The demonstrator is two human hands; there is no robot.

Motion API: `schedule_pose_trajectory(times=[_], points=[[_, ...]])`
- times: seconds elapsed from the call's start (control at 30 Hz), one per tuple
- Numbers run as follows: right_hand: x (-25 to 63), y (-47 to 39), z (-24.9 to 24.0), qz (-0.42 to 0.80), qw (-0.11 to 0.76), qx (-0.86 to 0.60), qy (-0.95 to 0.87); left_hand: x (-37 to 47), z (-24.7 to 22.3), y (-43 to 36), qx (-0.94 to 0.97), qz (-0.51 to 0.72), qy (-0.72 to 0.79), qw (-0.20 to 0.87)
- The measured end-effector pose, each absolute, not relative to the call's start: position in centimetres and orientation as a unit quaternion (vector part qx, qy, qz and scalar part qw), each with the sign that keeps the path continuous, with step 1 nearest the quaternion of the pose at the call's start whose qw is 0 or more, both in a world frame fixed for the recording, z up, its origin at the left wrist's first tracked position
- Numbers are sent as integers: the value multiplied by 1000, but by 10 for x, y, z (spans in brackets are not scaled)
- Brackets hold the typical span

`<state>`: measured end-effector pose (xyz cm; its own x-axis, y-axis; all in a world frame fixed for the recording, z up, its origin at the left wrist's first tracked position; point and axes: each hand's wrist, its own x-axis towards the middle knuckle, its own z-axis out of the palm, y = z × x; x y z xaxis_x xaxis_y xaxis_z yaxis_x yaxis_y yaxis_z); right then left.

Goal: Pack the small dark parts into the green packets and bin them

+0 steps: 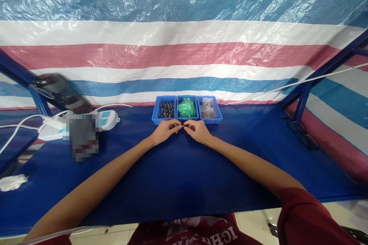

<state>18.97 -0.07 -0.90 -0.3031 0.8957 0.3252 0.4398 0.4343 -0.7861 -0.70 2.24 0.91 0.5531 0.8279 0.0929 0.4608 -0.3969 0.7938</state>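
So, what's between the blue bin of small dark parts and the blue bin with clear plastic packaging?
Another blue bin, holding green packaging, lies between them, as the head view shows.

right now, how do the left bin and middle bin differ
The left bin holds many small dark parts, while the middle bin holds green stuff, seemingly bagged. The left bin's parts lie scattered with floor showing between; the middle bin's contents sit in one heap. Both are blue and open-topped.
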Motion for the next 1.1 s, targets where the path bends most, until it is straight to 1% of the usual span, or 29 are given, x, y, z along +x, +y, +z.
schedule_pose_trajectory(times=[1.1], points=[[190, 2, -8, 319, 385, -454, -738, -6, 10, 22, 809, 237, 412, 345]])
